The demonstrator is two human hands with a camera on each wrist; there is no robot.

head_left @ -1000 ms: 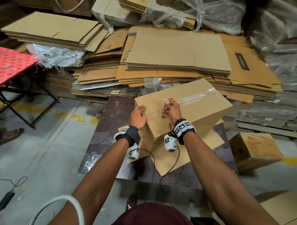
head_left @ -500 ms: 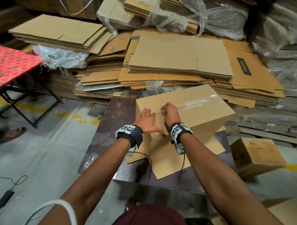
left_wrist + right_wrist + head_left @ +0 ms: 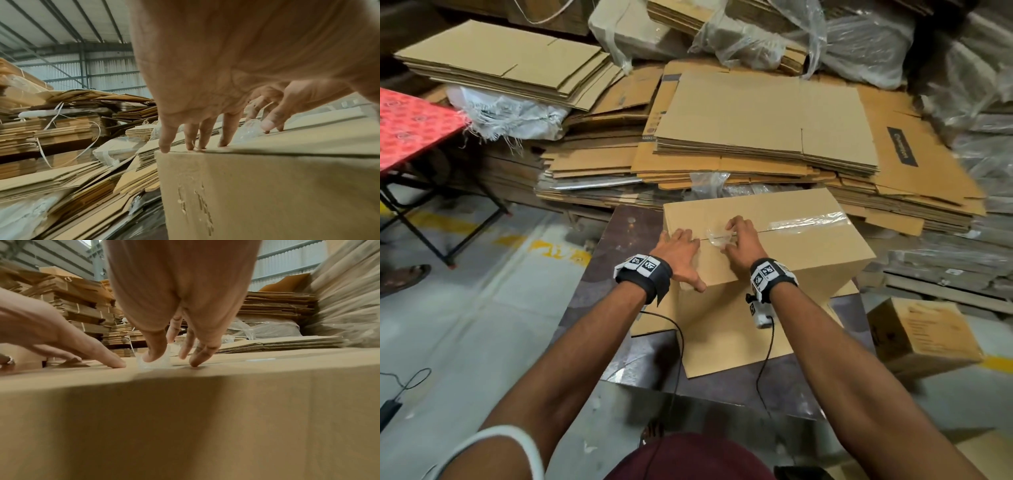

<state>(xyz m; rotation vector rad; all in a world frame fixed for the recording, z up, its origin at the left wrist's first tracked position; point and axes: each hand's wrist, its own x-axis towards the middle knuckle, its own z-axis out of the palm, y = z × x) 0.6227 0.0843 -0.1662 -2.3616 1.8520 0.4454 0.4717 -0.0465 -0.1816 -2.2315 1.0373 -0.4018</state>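
A closed cardboard box (image 3: 791,253) stands on a flat cardboard sheet (image 3: 722,349) on a dark table (image 3: 619,233). Clear tape (image 3: 808,222) runs along the right part of its top seam, and a crumpled tape end (image 3: 717,237) lies at the seam's middle. My left hand (image 3: 681,250) lies flat on the top's near-left corner with straight fingers (image 3: 203,134) reaching the far edge. My right hand (image 3: 739,240) arches over the seam. Its thumb (image 3: 154,356) presses the crumpled tape (image 3: 156,365) and its fingertips (image 3: 197,361) stand on the lid.
Stacks of flattened cartons (image 3: 756,126) fill the space behind the table, with plastic-wrapped bundles (image 3: 859,41) above them. A red folding table (image 3: 410,126) stands at the left. A smaller box (image 3: 921,335) sits on the floor at the right. Someone's sandalled foot (image 3: 404,277) shows at the left edge.
My left hand rose from the box's near corner and spread flat on the top. My right hand brought the lifted tape end down onto the seam.
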